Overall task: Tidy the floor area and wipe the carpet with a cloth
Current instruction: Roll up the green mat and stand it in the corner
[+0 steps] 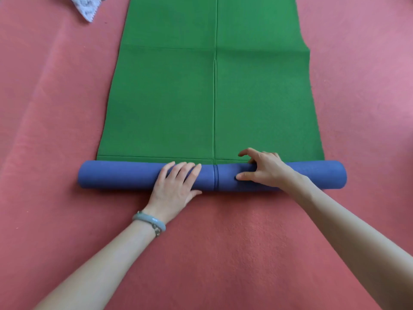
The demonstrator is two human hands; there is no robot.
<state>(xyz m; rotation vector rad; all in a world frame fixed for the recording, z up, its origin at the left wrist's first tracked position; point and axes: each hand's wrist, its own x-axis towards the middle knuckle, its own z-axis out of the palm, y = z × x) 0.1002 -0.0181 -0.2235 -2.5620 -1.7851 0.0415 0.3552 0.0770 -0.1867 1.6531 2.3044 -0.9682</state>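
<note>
A green yoga mat (201,97) with a blue underside lies partly rolled on a red carpet (223,253), its rolled blue end (125,174) nearest the camera and the flat green length running away from it. The left hand (174,186), a grey bangle (149,221) at its wrist, rests flat and open-fingered on top of the roll left of centre. The right hand (266,170) grips the roll just right of the centre seam, thumb in front, fingers curled over. A white patterned cloth (88,6) lies on the carpet at far left, well apart from the mat.
</note>
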